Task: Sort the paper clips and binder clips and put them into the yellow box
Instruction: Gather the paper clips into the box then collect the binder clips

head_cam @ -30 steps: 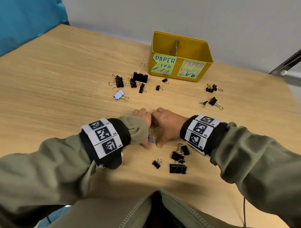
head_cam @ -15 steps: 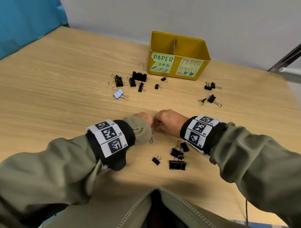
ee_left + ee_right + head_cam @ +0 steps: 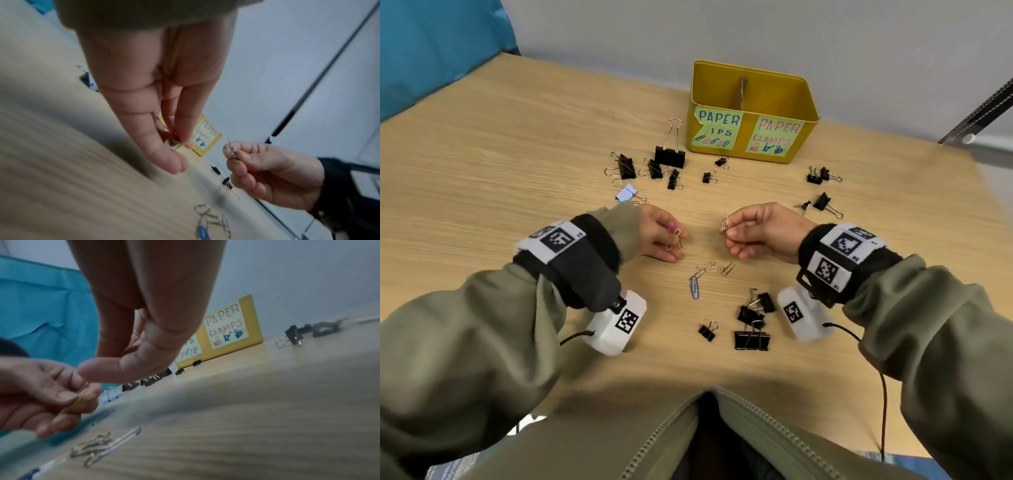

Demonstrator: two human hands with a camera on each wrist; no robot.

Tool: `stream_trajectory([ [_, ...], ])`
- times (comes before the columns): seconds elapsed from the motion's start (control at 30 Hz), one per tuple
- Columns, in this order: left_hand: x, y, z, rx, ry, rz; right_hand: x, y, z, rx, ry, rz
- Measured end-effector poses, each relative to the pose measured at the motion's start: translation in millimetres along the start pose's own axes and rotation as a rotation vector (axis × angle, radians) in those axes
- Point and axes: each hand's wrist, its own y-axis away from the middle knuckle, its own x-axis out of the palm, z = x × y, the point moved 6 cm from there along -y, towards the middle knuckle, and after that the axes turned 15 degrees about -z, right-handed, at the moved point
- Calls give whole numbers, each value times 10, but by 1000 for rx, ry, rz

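Note:
My left hand (image 3: 661, 236) pinches a small bunch of paper clips (image 3: 676, 238) just above the table; the same paper clips (image 3: 174, 145) show between its thumb and fingers in the left wrist view. A little to the right, my right hand (image 3: 753, 233) pinches another gold paper clip bunch (image 3: 724, 223). Between and below the hands lies a loose tangle of silver paper clips (image 3: 714, 268) with one blue paper clip (image 3: 694, 287). The yellow box (image 3: 750, 78) stands at the back, with a divider and labels for paper clips on the left and paper clamps on the right.
Black binder clips lie in groups: one binder clip group left of the box (image 3: 654, 164), another at the right (image 3: 822, 192), a third near me (image 3: 751, 322). A pale blue binder clip (image 3: 626, 192) lies beyond my left hand. A teal cloth (image 3: 431, 44) hangs at the far left.
My hands were pressed together over the paper clip pile. They have lifted and drawn apart, each taking some clips, and the rest of the tangle now lies uncovered between them.

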Motion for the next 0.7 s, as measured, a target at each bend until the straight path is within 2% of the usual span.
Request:
stream_trajectory([
  [0.07, -2, 9, -7, -25, 33, -36, 17, 13, 23, 30, -118, 18],
  [0.2, 24, -8, -26, -43, -46, -122, 53, 22, 51, 58, -343, 55],
  [0.27, 68, -20, -23, -76, -110, -131, 67, 17, 55, 54, -354, 47],
  [0.33, 108, -1, -12, -62, -207, -126, 41, -19, 51, 35, -269, -41],
  [0.4, 160, 52, -20, 14, -288, -134, 18, -56, 50, 3, -165, -104],
  [0.5, 246, 116, -53, 70, -338, -153, 29, -70, 23, -15, -52, -61],
  [0.57, 290, 118, -75, 98, -453, -142, 8, -77, -31, -20, 52, -49],
  [0.7, 316, 170, -39, 179, -813, -85, -3, -9, -22, -134, 578, -99],
])
